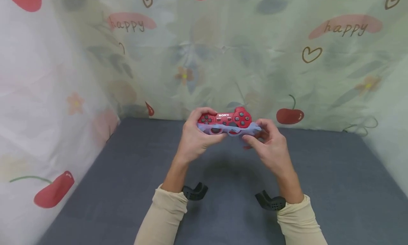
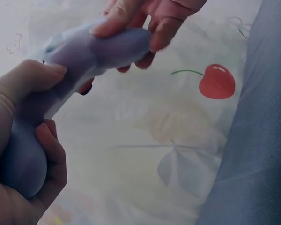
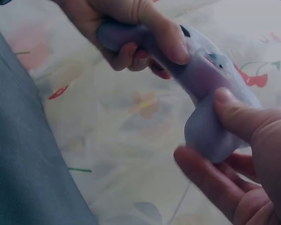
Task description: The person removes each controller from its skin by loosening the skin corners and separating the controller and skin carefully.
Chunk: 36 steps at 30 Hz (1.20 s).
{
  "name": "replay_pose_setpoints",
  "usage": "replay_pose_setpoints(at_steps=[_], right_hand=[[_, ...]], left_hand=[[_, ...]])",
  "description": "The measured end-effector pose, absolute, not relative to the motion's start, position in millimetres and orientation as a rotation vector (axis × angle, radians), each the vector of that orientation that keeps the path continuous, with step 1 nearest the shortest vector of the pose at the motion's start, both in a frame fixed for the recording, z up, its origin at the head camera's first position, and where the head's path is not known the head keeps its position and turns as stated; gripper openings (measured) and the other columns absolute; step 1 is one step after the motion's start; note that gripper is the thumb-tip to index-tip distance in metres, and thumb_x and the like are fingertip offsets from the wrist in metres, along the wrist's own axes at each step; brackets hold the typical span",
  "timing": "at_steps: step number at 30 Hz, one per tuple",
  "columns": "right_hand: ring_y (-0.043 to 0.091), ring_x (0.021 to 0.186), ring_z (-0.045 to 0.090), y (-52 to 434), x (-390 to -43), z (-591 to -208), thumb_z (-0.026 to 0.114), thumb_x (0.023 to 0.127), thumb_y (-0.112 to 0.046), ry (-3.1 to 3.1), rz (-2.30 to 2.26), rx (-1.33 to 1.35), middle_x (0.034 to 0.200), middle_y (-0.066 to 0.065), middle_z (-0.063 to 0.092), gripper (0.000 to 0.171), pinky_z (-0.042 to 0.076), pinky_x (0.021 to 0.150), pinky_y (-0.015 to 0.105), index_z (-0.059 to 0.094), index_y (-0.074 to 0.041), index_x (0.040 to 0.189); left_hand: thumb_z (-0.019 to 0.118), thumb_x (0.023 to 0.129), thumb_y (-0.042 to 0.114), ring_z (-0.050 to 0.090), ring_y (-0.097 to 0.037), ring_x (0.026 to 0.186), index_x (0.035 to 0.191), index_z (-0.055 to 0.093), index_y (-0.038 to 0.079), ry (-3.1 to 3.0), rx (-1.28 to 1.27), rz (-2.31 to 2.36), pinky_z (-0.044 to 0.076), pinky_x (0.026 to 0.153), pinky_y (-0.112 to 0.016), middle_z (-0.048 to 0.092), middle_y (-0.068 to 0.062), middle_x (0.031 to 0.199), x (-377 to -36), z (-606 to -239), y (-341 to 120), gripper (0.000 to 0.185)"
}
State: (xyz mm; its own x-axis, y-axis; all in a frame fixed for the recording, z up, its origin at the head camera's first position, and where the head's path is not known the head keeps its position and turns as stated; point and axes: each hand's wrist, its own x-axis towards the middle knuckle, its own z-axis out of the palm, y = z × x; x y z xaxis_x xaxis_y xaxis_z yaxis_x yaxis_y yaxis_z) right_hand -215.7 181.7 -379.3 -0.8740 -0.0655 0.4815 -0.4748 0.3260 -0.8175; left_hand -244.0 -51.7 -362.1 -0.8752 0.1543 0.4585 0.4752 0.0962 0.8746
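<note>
Red game controller was held at the centre of the head view, its lower side seated in a translucent bluish cover. Left hand: fingers and thumb closed round the controller's left end, cover included; right hand: thumb and fingers, slightly parted, pinched the cover's right end. Probable hazards: the soft-looking cover could have stretched or torn under a hard one-sided pull, or the controller could have tipped out of a loosened left grip.

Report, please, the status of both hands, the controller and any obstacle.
Left hand grips red controller and lilac cover. Right hand pinches cover's right end. Controller only partly covered. Nothing seen blocking the hands.
</note>
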Motion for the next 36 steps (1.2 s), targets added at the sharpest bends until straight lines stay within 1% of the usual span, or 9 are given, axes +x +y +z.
replay_pose_setpoints(at_steps=[4,9,13,16,18,25,29,32,36], right_hand=[[0.015,0.090,0.073,184,-213,-375,0.079,0.087,-0.005,-2.333,1.433,0.442,0.119,0.016,0.066,0.063,0.060,0.076,0.019,0.046,-0.005,0.141],[0.035,0.112,0.068,188,-210,-370,0.081,0.087,-0.012,-2.426,1.372,0.464,0.155,0.013,0.044,0.097,0.055,0.088,0.013,0.020,-0.023,0.162],[0.021,0.121,0.059,189,-209,-369,0.082,0.084,-0.005,-2.400,1.453,0.556,0.155,0.012,0.039,0.111,0.051,0.088,0.008,0.010,-0.031,0.164],[0.008,0.122,0.052,189,-209,-369,0.083,0.082,-0.002,-2.388,1.454,0.601,0.150,0.011,0.044,0.110,0.052,0.087,0.008,0.014,-0.030,0.164],[0.005,0.122,0.050,188,-209,-370,0.083,0.083,-0.003,-2.389,1.438,0.598,0.150,0.009,0.045,0.107,0.051,0.087,0.008,0.018,-0.029,0.163],[0.014,0.126,0.049,190,-210,-368,0.081,0.084,0.000,-2.363,1.386,0.591,0.149,0.009,0.046,0.099,0.050,0.088,0.006,0.023,-0.024,0.161],[0.023,0.130,0.049,193,-209,-366,0.082,0.082,0.002,-2.352,1.288,0.577,0.148,0.012,0.046,0.099,0.046,0.088,0.002,0.024,-0.019,0.160],[0.029,0.131,0.050,196,-210,-365,0.082,0.081,0.002,-2.356,1.230,0.569,0.147,0.015,0.047,0.099,0.043,0.090,0.000,0.025,-0.016,0.159],[0.031,0.130,0.052,198,-212,-365,0.083,0.079,0.005,-2.340,1.162,0.583,0.146,0.016,0.048,0.099,0.040,0.093,-0.001,0.027,-0.012,0.158]], left_hand=[[0.090,0.077,0.017,0.055,-0.017,0.113,0.127,0.061,0.024,-2.182,-0.632,-1.715,0.059,0.082,-0.030,0.051,-0.002,0.128,-241,-360,-49,0.058],[0.090,0.078,0.015,0.052,-0.016,0.119,0.128,0.060,0.023,-2.202,-0.670,-1.661,0.060,0.085,-0.030,0.049,-0.002,0.132,-237,-360,-43,0.059],[0.091,0.076,0.017,0.048,-0.013,0.124,0.127,0.060,0.023,-2.215,-0.764,-1.610,0.059,0.089,-0.031,0.049,0.001,0.135,-236,-359,-40,0.060],[0.092,0.075,0.018,0.047,-0.012,0.125,0.128,0.060,0.023,-2.225,-0.821,-1.603,0.058,0.093,-0.033,0.049,0.002,0.137,-236,-359,-39,0.062],[0.092,0.075,0.018,0.047,-0.013,0.126,0.129,0.060,0.022,-2.236,-0.832,-1.608,0.057,0.094,-0.034,0.049,0.002,0.138,-235,-359,-38,0.063],[0.091,0.077,0.024,0.044,-0.014,0.134,0.129,0.065,0.026,-2.235,-0.842,-1.623,0.057,0.097,-0.035,0.040,0.003,0.151,-236,-361,-40,0.057],[0.088,0.080,0.028,0.041,-0.019,0.136,0.125,0.072,0.025,-2.227,-0.889,-1.389,0.053,0.099,-0.038,0.041,0.000,0.153,-238,-362,-40,0.047],[0.088,0.080,0.030,0.040,-0.023,0.131,0.120,0.076,0.022,-2.200,-0.898,-1.148,0.050,0.098,-0.041,0.049,-0.002,0.144,-238,-363,-38,0.042],[0.090,0.076,0.032,0.044,-0.022,0.110,0.110,0.080,0.018,-2.176,-0.840,-0.999,0.046,0.088,-0.037,0.058,-0.001,0.116,-237,-363,-34,0.038]])
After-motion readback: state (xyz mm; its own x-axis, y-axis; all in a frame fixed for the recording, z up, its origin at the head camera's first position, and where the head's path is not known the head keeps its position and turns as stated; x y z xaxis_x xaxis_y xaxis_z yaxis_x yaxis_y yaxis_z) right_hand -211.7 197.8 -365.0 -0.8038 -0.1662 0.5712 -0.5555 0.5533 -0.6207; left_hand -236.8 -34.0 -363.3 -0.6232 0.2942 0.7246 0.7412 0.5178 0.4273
